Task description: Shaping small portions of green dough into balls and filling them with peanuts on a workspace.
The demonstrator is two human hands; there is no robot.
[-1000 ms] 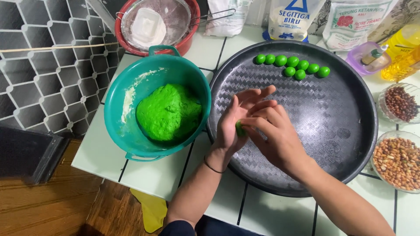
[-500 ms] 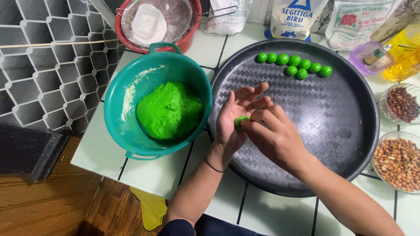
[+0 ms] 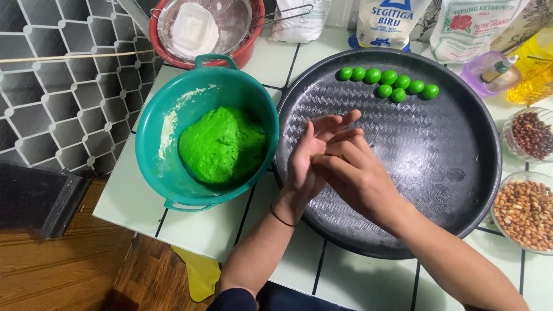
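Head view, both hands over the near-left part of the round black tray (image 3: 461, 173). Left hand (image 3: 308, 164) is held palm up and flat, its fingers (image 3: 334, 122) stretched and slightly spread, pointing toward the far right. Right hand (image 3: 354, 175) lies across the left palm, fingers (image 3: 340, 151) loosely curled, palm pressed down on it. Whatever sits between the two palms is hidden; cannot tell if either hand grips anything. A thin dark band circles the left wrist.

Just left of the left fingers: teal bowl (image 3: 173, 173) with handles, standing on the white tiled desk (image 3: 132, 201), touching the tray rim. Inside it, a lump of bright green dough (image 3: 222, 147), flour smears on the bowl wall.

Beyond the fingertips, at the far side of the tray: a short row of small green dough balls (image 3: 389, 83), touching one another, well apart from the hands.

Right of the hands, off the tray: two glass bowls, one of peanuts (image 3: 527, 213), one of darker beans (image 3: 533, 133).
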